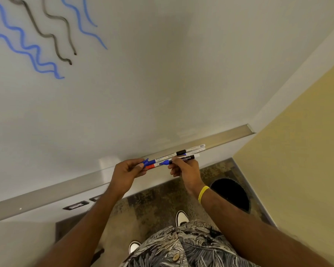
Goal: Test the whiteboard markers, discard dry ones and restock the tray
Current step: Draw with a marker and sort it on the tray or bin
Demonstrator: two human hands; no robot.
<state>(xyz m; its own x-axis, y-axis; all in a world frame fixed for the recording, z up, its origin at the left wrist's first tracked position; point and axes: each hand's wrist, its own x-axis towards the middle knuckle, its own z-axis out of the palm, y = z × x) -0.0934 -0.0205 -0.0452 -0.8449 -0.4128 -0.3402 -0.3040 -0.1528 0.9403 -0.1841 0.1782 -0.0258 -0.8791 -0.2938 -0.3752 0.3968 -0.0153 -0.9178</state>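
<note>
My left hand [126,173] pinches the cap ends of markers at the whiteboard's metal tray [46,193]: a blue-capped marker [152,161] and a red-banded one [150,166] show past my fingers. My right hand [184,170] grips an uncapped blue marker [178,160] with a black label and its blue tip pointing left. Two white markers [193,149], one with a black band, lie in the tray just behind. The whiteboard [143,74] carries blue and black wavy test lines [33,45] at upper left.
A dark round bin [231,193] stands on the patterned carpet below the tray's right end, beside a yellow wall [297,151]. Wall sockets [76,205] sit under the tray at left. My shoes and patterned shirt fill the bottom centre.
</note>
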